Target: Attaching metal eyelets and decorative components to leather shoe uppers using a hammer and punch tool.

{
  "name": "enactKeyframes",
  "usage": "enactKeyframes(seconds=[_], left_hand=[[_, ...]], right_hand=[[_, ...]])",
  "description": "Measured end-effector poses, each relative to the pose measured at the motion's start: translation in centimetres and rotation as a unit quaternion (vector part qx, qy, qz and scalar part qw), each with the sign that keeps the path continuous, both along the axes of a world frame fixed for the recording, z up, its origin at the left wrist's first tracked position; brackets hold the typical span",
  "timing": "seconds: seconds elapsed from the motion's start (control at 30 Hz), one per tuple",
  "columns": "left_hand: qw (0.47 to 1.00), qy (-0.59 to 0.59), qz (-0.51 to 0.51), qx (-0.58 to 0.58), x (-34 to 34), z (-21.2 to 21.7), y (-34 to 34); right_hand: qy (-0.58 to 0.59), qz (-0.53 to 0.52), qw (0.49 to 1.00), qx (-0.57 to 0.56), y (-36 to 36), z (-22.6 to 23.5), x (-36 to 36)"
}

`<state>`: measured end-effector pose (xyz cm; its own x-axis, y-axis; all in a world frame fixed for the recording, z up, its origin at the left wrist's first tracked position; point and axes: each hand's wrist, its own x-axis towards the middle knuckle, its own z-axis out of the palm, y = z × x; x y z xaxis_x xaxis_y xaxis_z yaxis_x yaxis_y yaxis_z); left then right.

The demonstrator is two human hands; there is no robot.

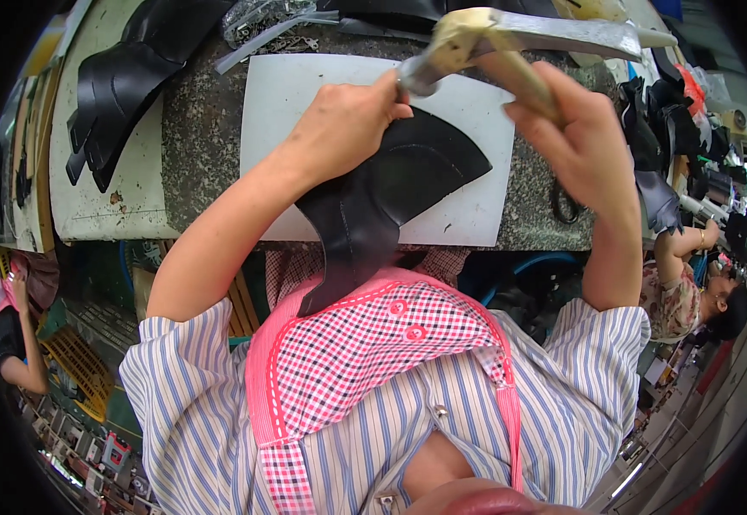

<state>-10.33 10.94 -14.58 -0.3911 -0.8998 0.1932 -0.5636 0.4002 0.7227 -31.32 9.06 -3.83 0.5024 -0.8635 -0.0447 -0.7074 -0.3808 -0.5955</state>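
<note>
**Head view: black leather piece pinned while a hammer is gripped**

The black leather piece [391, 193] is pressed at centre onto a white board [305, 103] by the closed left hand [343, 129], apparently to steady it. At 1 o'clock, the hammer [511, 39] is clenched in the right hand [584, 142]. The speckled stone tabletop [197, 146] sits in a crowded workshop; more black pieces [124, 86] lie at 10 o'clock.

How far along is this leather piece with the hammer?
Done: nothing clearly finished shows. In hand: left hand presses the black leather piece on the white board; right hand has a grip on the hammer, raised above it. Left: a stack of black pieces lies to the left.
</note>
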Motion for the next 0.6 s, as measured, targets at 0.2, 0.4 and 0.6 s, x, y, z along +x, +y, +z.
enactKeyframes(seconds=[0.2, 0.4, 0.6], left_hand=[[0.995, 0.068, 0.075, -0.014, 0.6, 0.9, 1.5], [0.991, 0.104, -0.037, 0.074, 0.3, 0.5, 3.2], [0.97, 0.205, -0.005, 0.132, 3.6, 4.8, 0.8]], right_hand=[[0.138, -0.14, 0.914, -0.355, -10.9, -3.2, -3.7], [0.167, -0.208, 0.94, -0.212, -15.5, -6.0, -3.5], [0.098, -0.213, 0.893, -0.383, -14.4, -3.6, -4.2]])
